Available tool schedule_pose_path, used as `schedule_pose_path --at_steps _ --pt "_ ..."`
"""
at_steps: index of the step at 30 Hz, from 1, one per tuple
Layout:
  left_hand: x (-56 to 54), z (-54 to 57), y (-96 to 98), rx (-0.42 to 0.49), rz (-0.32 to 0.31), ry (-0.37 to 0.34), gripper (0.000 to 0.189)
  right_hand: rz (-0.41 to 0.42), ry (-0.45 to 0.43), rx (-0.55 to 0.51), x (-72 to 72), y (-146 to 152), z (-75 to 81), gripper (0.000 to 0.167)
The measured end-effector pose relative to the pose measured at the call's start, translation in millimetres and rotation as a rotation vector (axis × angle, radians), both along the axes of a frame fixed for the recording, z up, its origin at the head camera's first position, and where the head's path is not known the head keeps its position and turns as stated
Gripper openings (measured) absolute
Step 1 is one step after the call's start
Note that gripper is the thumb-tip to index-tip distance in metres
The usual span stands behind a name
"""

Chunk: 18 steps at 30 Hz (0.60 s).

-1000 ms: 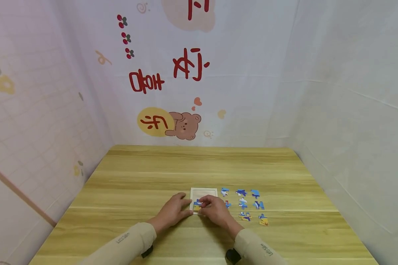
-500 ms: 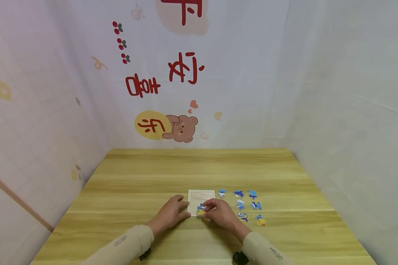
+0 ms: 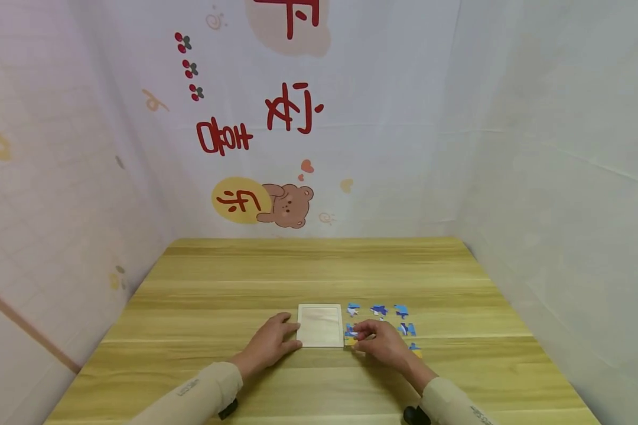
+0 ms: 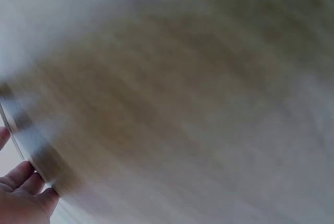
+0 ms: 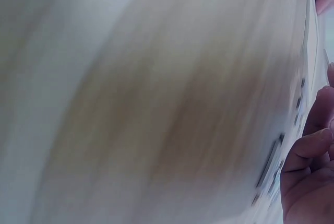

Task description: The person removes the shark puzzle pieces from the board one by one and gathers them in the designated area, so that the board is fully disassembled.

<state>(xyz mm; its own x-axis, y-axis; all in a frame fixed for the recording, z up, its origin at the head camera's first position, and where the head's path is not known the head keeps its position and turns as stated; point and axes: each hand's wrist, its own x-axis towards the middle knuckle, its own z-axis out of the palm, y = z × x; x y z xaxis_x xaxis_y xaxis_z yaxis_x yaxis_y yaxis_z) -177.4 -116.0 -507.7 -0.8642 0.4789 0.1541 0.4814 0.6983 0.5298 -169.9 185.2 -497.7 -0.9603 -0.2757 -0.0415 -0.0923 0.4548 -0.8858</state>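
Note:
A square white puzzle frame [image 3: 320,326] lies flat on the table, its pale inner panel showing. My left hand [image 3: 268,339] rests at the frame's left side with fingers spread, fingertips right at the rim; in the left wrist view those fingertips [image 4: 48,195] meet the edge. Just right of the frame, my right hand [image 3: 385,343] pinches a blue and yellow puzzle piece [image 3: 350,340] between thumb and fingers, low over the table. That hand hides some of the loose pieces. In the right wrist view the curled right hand [image 5: 310,177] shows at the edge, but the piece does not.
Several loose jigsaw pieces lie right of the frame, among them a blue-white piece [image 3: 353,309], a dark blue piece [image 3: 379,310] and a yellow-cornered piece [image 3: 416,350]. The wood-grain table [image 3: 234,271] meets a white printed curtain [image 3: 383,147] at the back and sides.
My right hand has moved right, carrying the blue and yellow puzzle piece out from over the frame to beside it. My left hand has stayed at the frame's left edge.

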Motion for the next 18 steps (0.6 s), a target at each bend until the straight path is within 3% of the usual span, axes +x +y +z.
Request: schedule_pose_path --at_steps 10,18 --pt "-2.7 -1.6 -4.2 -0.002 -0.009 0.011 0.045 0.050 -0.001 0.034 6.4 11.1 0.7 0.027" --pt "-1.0 1.0 -2.6 -0.001 -0.014 -0.005 0.047 0.094 0.013 0.136 10.3 8.4 -0.2 0.024"
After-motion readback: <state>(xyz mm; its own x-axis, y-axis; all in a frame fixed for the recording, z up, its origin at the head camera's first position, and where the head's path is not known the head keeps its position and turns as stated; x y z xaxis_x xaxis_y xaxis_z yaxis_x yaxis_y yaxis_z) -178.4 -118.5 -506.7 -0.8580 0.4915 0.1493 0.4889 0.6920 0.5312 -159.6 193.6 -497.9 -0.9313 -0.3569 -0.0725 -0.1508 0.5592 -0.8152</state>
